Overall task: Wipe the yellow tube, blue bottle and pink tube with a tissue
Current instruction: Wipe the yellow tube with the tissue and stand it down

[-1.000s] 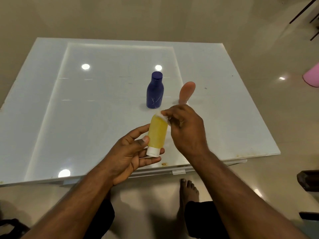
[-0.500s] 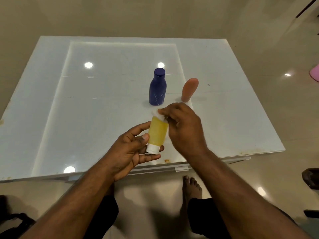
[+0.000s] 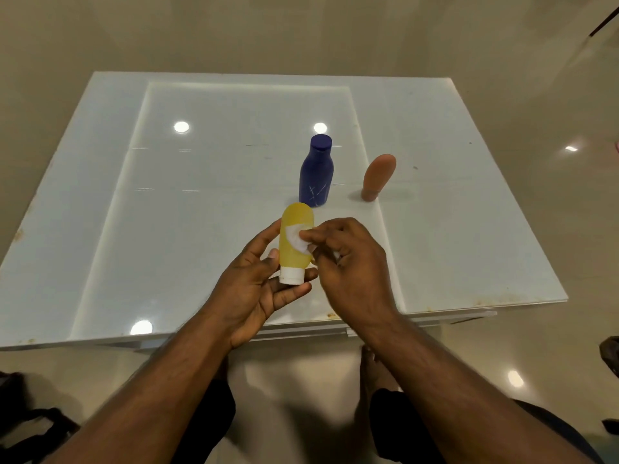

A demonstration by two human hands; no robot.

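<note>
Left hand (image 3: 254, 283) gripped yellow tube (image 3: 294, 241) cap-down over table's near edge, right hand (image 3: 348, 262) pinching tissue (image 3: 296, 239) against it; best to rotate tube, wiping all sides

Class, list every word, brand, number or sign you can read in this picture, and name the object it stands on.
No text can be read in this picture.
blue bottle: pale marks low on its front, too blurred to read.
yellow tube: no print shows; the tissue covers part of it.
pink tube: no print shows.
</note>
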